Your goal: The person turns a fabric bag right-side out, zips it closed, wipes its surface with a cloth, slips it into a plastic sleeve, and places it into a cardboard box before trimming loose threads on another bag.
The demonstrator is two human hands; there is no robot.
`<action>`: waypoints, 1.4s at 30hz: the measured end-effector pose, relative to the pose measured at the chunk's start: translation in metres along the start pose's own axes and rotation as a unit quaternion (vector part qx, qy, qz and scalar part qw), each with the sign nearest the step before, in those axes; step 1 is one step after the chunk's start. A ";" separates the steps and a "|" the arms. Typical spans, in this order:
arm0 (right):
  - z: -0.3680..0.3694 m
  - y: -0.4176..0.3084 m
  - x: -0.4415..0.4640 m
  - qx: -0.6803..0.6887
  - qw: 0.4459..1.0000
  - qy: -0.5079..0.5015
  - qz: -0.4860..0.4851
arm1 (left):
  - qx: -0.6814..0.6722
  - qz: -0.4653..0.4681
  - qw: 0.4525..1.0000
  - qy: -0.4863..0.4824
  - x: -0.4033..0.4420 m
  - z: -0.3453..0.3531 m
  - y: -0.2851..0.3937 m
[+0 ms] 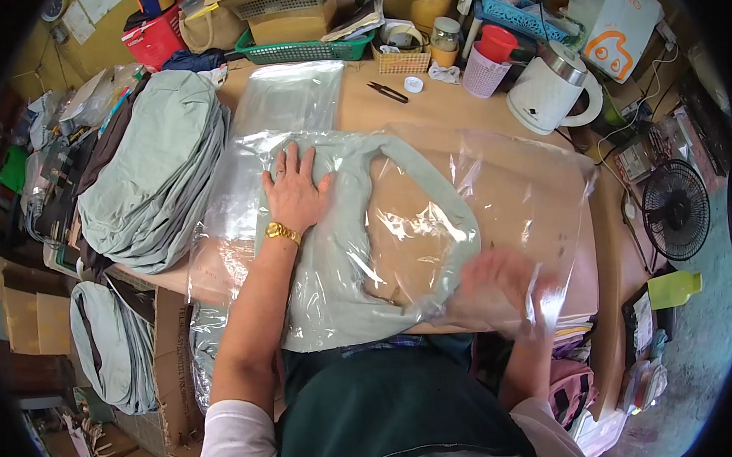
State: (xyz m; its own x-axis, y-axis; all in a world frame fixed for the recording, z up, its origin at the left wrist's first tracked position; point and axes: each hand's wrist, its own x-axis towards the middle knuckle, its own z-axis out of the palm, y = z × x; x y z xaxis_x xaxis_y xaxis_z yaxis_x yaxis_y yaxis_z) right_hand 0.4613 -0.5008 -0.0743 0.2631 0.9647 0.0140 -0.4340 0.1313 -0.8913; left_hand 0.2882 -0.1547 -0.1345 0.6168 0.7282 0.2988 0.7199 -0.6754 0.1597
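A pale grey-green garment point(328, 288) lies on the table inside or under a clear plastic bag point(513, 188); a looped strip of it curves out to the right. Spread flat on the garment's upper left part is my left hand point(296, 191), fingers apart, a gold watch on the wrist. My right hand point(501, 279) is blurred by motion at the garment's lower right, near the plastic's edge; its fingers cannot be made out. More clear plastic bags point(289, 96) lie behind the garment.
A stack of folded grey-green garments point(147, 165) stands at the left. Black thread snips point(388, 92) and a white kettle point(549, 91) are at the back. A green basket point(303, 51) holds a box. On the right is a black fan point(675, 210).
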 end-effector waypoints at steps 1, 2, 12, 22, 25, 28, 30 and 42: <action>0.007 -0.014 -0.009 -0.033 0.990 -0.127 0.049 | -0.007 -0.017 0.999 -0.039 0.005 -0.006 0.001; 0.012 -0.030 -0.010 -0.123 0.970 -0.197 0.066 | -0.009 -0.019 0.999 -0.035 0.015 -0.012 -0.002; -0.051 -0.015 -0.092 -0.288 0.926 0.192 0.151 | 0.015 -0.099 0.983 -0.151 0.056 -0.010 -0.039; 0.154 0.016 0.053 -0.679 0.669 -0.060 -0.295 | 0.058 -0.019 0.998 -0.020 0.027 0.022 -0.004; 0.065 0.008 0.067 -0.765 0.623 0.155 -0.050 | 0.063 -0.050 0.997 -0.021 0.022 0.008 -0.003; -0.011 -0.037 0.031 -0.726 0.526 0.299 0.326 | 0.064 -0.090 0.994 -0.023 0.023 0.004 -0.012; -0.057 -0.029 0.009 -0.699 0.460 0.439 0.327 | 0.075 -0.094 0.993 -0.018 0.023 0.002 -0.011; -0.072 0.029 0.073 -0.720 0.523 0.447 0.093 | -0.457 0.126 0.788 0.393 -0.029 -0.225 -0.022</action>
State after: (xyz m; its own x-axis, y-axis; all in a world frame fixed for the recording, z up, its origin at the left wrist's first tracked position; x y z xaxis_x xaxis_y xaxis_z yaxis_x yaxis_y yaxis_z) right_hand 0.5297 -0.4427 -0.1316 0.9087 0.3534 0.2221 0.4053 -0.8745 -0.2665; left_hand 0.1832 -0.1875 0.0646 0.0580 0.5034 0.8621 -0.1440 -0.8503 0.5062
